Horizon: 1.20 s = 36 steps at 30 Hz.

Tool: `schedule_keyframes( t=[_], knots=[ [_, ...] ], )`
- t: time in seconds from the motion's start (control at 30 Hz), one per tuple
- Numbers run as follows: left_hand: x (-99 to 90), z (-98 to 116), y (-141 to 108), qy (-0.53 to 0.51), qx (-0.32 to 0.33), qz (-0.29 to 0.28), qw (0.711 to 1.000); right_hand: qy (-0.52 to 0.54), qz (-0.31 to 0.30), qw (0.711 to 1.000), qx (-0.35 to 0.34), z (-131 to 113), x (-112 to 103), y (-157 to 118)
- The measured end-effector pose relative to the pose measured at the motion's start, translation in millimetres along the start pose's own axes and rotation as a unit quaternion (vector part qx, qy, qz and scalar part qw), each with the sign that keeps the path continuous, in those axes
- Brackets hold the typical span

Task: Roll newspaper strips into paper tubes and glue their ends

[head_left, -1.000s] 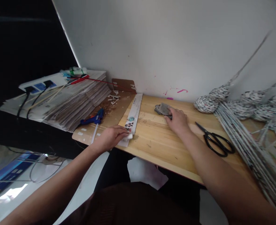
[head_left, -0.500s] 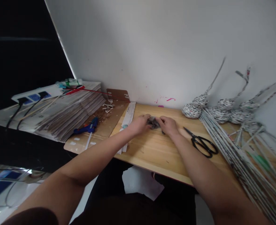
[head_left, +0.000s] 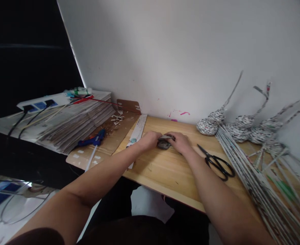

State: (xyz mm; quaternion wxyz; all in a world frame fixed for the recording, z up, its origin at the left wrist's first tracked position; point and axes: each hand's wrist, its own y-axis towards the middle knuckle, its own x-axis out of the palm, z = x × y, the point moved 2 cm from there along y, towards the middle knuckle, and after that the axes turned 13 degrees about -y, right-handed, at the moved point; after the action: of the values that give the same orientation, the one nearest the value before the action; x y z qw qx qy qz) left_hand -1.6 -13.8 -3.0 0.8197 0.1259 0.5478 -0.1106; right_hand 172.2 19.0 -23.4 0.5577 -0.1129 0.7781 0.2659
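Observation:
A small crumpled grey piece, looking like newspaper (head_left: pixel 163 144), sits between my two hands just above the wooden tabletop. My left hand (head_left: pixel 152 140) grips its left side with curled fingers. On the other side, my right hand (head_left: pixel 179 141) pinches it between thumb and fingers. Black-handled scissors (head_left: pixel 217 162) lie to the right of my right forearm, blades pointing away from me. Left of my left hand lie flat paper strips (head_left: pixel 139 128), partly hidden by my forearm.
Woven newspaper gourd shapes (head_left: pixel 208 126) stand against the wall at right, beside a bundle of long paper rods (head_left: pixel 238 158). At left are a blue glue gun (head_left: pixel 95 139) on cardboard (head_left: pixel 114 144), a tall paper stack (head_left: pixel 88 117) and a power strip (head_left: pixel 41 102).
Both hands have shifted slightly on the grey piece, and more of its folded front shows between them. The whole view has tilted a little; the scissors and gourd shapes stay put.

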Motion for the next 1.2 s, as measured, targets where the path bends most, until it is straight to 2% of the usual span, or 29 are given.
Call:
schedule_keyframes(
  t=[0.23, 0.37, 0.47, 0.53, 0.63, 0.7, 0.8, 0.9, 1.0, 1.07, 1.13, 1.2],
  knots=[
    [-10.4, 11.5, -11.0, 0.035, -0.066, 0.033, 0.997, -0.012, 0.016, 1.000, -0.013, 4.0, 9.2, 0.2],
    [-22.1, 8.8, -26.5, 0.026, -0.081, 0.028, 0.996, 0.048, 0.073, 0.996, 0.014, 10.9, 10.9, 1.3],
    [-35.5, -5.1, -55.6, -0.019, -0.062, 0.033, 0.997, 0.071, 0.144, 0.981, 0.107, 23.0, 6.9, 2.0],
    [-43.2, -19.5, -82.4, -0.044, -0.052, 0.031, 0.997, 0.079, 0.199, 0.960, 0.179, 33.8, 4.9, 2.5],
    [-48.0, -41.9, -125.7, -0.074, -0.049, 0.025, 0.996, 0.120, 0.267, 0.928, 0.229, 47.2, 6.3, 4.4],
    [-46.0, -52.5, -150.5, -0.102, -0.057, 0.025, 0.993, 0.152, 0.270, 0.922, 0.232, 50.4, 9.4, 6.0],
    [-39.1, -58.8, -174.4, -0.137, -0.057, 0.043, 0.988, 0.166, 0.225, 0.931, 0.233, 44.8, 11.7, 5.4],
    [-33.9, -60.2, -182.1, -0.174, -0.051, 0.080, 0.980, 0.136, 0.190, 0.946, 0.223, 31.5, 7.0, 0.6],
    [-33.0, -63.4, -181.3, -0.209, -0.049, 0.093, 0.972, 0.119, 0.169, 0.962, 0.181, 18.5, -0.2, -4.2],
    [-34.6, -66.8, -180.0, -0.222, -0.064, 0.099, 0.968, 0.105, 0.186, 0.964, 0.156, 12.5, -5.2, -6.4],
    [-37.1, -70.3, -178.6, -0.231, -0.103, 0.118, 0.960, 0.081, 0.230, 0.960, 0.141, 7.9, -10.0, -7.6],
    [-38.9, -72.7, -176.3, -0.275, -0.161, 0.151, 0.936, 0.082, 0.255, 0.954, 0.136, 3.3, -12.6, -7.7]
  ],
)
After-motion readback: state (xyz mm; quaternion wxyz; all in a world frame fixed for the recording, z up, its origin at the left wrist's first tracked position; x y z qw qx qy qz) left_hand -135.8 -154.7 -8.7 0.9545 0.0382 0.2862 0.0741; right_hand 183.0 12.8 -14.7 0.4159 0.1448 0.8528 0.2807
